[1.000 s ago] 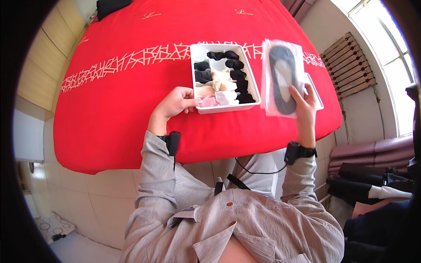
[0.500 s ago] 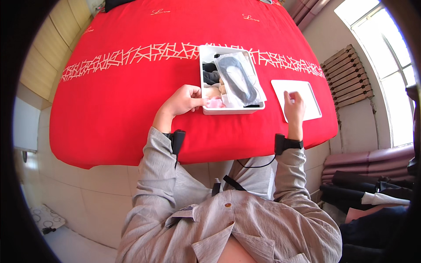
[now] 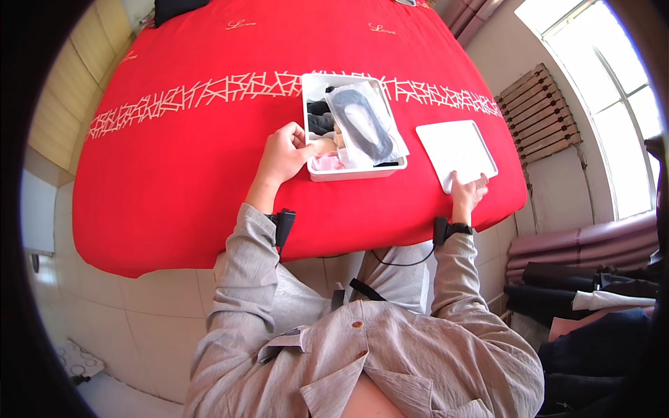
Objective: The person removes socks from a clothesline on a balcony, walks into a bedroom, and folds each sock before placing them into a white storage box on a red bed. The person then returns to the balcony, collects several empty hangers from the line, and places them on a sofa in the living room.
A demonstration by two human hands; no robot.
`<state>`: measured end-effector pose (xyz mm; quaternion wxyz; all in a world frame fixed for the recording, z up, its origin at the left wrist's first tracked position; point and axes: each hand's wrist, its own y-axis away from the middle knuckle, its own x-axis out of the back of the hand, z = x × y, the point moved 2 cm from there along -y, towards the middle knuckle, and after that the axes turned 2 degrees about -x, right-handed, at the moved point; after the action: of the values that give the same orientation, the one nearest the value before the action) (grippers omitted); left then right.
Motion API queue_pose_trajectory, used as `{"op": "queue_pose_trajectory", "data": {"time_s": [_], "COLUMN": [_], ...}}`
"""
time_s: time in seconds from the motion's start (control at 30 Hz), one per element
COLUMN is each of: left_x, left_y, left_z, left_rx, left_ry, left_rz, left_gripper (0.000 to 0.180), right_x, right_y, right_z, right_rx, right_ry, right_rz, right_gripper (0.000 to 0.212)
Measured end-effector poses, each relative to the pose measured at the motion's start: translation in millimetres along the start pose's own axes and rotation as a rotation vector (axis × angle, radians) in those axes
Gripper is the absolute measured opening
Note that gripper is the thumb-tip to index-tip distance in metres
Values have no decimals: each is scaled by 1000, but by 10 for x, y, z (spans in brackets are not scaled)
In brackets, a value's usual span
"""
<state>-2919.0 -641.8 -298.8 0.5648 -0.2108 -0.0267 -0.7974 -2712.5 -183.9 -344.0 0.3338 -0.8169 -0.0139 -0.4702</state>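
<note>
An open white box [image 3: 352,175] stands on the red bedspread in front of me. My left hand [image 3: 284,157] is closed at its near left side, with the thumb on the rim. Across the right part of the box lies a clear packet [image 3: 357,115] with a dark grey loop-shaped fabric item inside. Black cloth [image 3: 320,124], beige cloth [image 3: 323,145] and pink cloth [image 3: 327,162] show beside the packet. To the right, a flat white lid [image 3: 456,150] rests on the bed. My right hand [image 3: 468,196] is at its near edge, thumb and fingers apart.
The red bedspread [image 3: 188,181] carries a white line-patterned band. A window [image 3: 603,90] and a slatted wooden panel [image 3: 540,115] are at the right. Dark folded clothes [image 3: 592,348] lie low on the right. A black strap with a cable crosses near my lap.
My right hand has come down from above the lid to its near edge, and its fingers have spread. The left hand stays at the box. The whole view has shifted slightly.
</note>
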Motion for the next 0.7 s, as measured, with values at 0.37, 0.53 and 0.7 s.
{"op": "queue_pose_trajectory", "data": {"time_s": [0.37, 0.53, 0.7], "left_x": [12, -20, -78], "left_y": [36, -11, -2], "left_z": [-18, -65, -131], "left_rx": [29, 78, 93], "left_ry": [30, 314, 303], "left_rz": [14, 62, 5], "left_gripper": [30, 34, 37], "right_x": [294, 224, 198], "right_y": [-435, 12, 338], "right_z": [-564, -1660, -2082], "right_rx": [-125, 207, 369], "right_ry": [-1277, -901, -529], "right_rz": [-273, -489, -601], "right_gripper": [54, 36, 38]}}
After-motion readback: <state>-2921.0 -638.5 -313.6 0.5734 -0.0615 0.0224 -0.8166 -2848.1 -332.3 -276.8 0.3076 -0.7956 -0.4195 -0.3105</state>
